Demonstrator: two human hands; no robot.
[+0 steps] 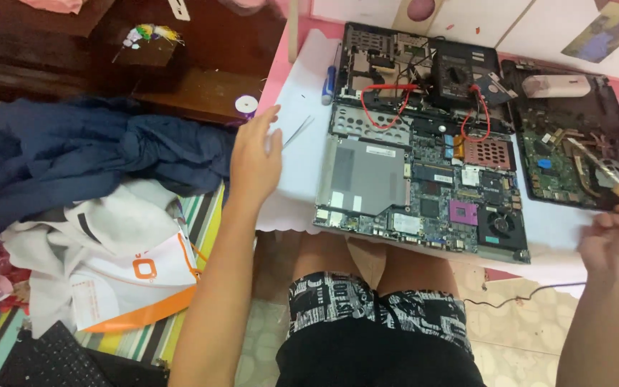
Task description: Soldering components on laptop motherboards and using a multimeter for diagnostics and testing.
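Wooden-handled screwdriver gripped in right hand, blurred, tip over second laptop board; left hand open by tweezers

A dark blue garment lies crumpled at the left of the frame, above a white bag with orange trim spread on a striped cloth. A black keyboard shows at the lower left corner. Along the top left runs a dark wooden shelf — a small purple spool sits at its lower edge. A blue pen lies on the white table cover, upper centre — beside the opened laptop chassis.
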